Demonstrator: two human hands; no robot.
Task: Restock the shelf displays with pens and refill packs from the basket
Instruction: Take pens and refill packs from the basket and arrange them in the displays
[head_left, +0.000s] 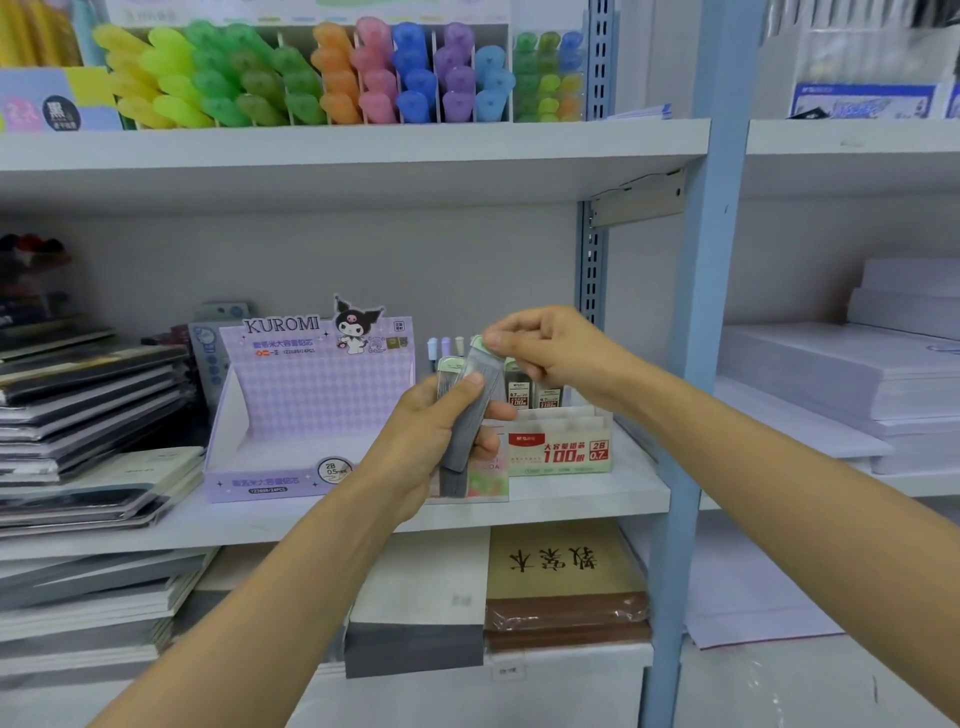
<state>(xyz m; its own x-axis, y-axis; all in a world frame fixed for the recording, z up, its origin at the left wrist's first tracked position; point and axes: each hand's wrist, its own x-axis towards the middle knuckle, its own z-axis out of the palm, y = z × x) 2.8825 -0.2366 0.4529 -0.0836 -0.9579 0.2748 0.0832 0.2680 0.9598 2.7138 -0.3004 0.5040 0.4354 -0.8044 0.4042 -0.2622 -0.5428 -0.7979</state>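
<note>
My left hand (426, 441) grips a bunch of grey lead refill packs (470, 415) in front of the middle shelf. My right hand (545, 353) pinches the pale green top end of one pack (482, 347) in that bunch. Behind them stands a white and green 2B 0.7 refill display box (563, 449) with a few packs upright in it. To the left sits the purple Kuromi display box (306, 410), its tray showing no packs. The basket is out of view.
The white middle shelf (597, 493) ends at a blue upright post (696, 364). Stacked notebooks (88, 415) lie at left, coloured highlighters (311, 78) fill the shelf above, white paper stacks (857, 374) sit at right, and books (561, 571) lie below.
</note>
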